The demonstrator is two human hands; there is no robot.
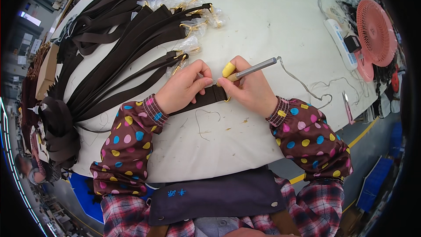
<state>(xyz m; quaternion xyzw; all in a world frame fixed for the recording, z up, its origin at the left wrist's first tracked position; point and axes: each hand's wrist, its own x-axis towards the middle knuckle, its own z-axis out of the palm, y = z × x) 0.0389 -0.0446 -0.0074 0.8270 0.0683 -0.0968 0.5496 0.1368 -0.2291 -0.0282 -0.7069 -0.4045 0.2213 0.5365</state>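
A dark brown webbing strap (202, 101) lies under my hands, with a gold metal clasp (227, 99) at its end. My left hand (180, 88) is closed at the strap's end, thumb and forefinger pinched together; whether a thread is between them is too small to tell. Closed around a corded, pen-shaped tool with a grey metal barrel (258, 67), my right hand (253, 92) rests close beside the left. A yellow finger cover (228, 69) sits on a right fingertip. The tool's tip is hidden by my fingers near the strap end.
Bundles of dark straps (127, 46) with plastic-wrapped gold clasps (193, 26) fill the table's left side. At right are a pink fan (376, 33), a white power strip (341, 44), the tool's cord (298, 82) and small thread snips (347, 107). Loose threads (199, 125) lie near me.
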